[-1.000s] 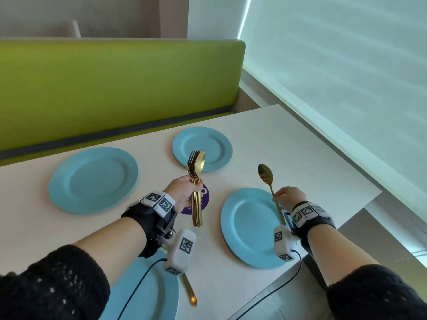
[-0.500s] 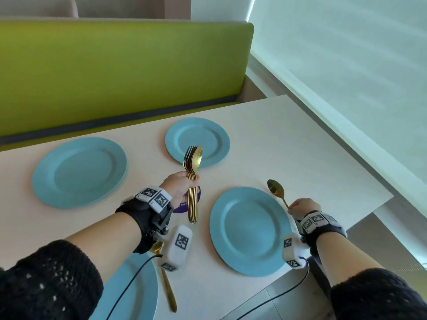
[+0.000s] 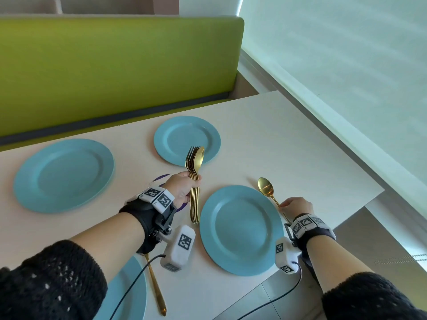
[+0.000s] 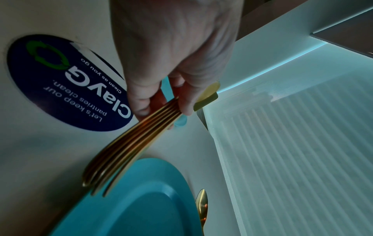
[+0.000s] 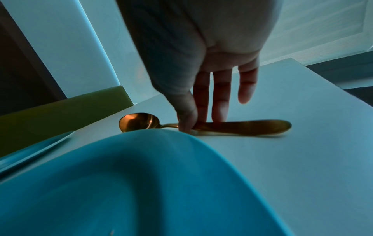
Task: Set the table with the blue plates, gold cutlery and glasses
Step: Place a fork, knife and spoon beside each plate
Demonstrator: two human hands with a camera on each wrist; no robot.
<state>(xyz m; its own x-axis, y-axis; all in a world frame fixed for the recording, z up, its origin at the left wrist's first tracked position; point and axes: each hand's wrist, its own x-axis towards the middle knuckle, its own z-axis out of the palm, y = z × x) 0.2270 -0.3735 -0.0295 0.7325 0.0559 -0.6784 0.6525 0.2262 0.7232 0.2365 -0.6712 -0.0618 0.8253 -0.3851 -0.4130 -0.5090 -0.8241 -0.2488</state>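
A pale worktop (image 3: 288, 139) is carrying four blue plates. The far left plate (image 3: 63, 175) and the smaller far plate (image 3: 182, 137) are sitting toward a green bench back (image 3: 115, 72). The near plate (image 3: 241, 229) is lying between the two forearms, and the nearest plate (image 3: 136, 294) is showing only in part under the left sleeve. A gold utensil handle (image 3: 157, 289) is lying just beside that nearest plate's right edge; its head is hidden under the wrist rig. A dark round sticker (image 4: 66, 83) reading "Clean as you go" is lying on the worktop beneath the left hand. A pale window blind (image 3: 346, 65) is filling the right side.

The left hand (image 3: 181, 189) is curling its fingers and thumb around a bundle of gold cutlery (image 3: 195, 183), forks and a spoon stacked together. It is holding the bundle up above the worktop, heads pointing away over the far plate's near rim, handle ends hanging just left of the near plate.

The right hand (image 3: 297, 205) is reaching down to a single gold spoon (image 3: 268, 188) that is lying flat on the worktop just right of the near plate, bowl pointing away. From the right wrist view, the thumb and two fingers (image 5: 220, 102) are pinching the spoon's handle, while the little finger is standing clear of it.
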